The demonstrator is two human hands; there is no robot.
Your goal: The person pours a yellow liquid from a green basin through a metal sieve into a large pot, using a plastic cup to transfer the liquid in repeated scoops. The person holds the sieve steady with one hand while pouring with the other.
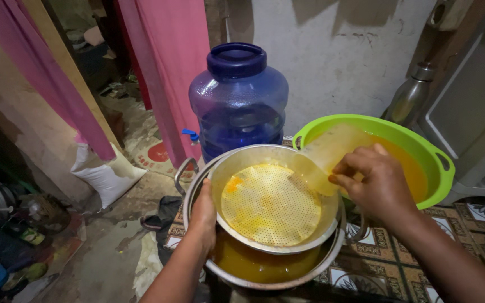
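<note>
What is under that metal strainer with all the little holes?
Under the strainer sits a bigger metal pot holding orange-yellow liquid, seen only along the near edge. The strainer covers the rest, so the pot's depth and bottom stay hidden.

1. A bench (467, 224) covered with a patterned cloth in brown, white and dark tones carries the things on the right.
2. On it stands a large metal pot (270, 278) holding yellow-orange liquid.
3. Just behind it stands a green plastic basin (422, 148), also with orange liquid.
4. A blue water jug (238, 104) with a small tap seems to stand at the bench's far edge, though its base is hidden.
5. Left, the bare floor (108, 252) bears a white sack (105, 177), a dark sandal (155, 221) and clutter.
</note>
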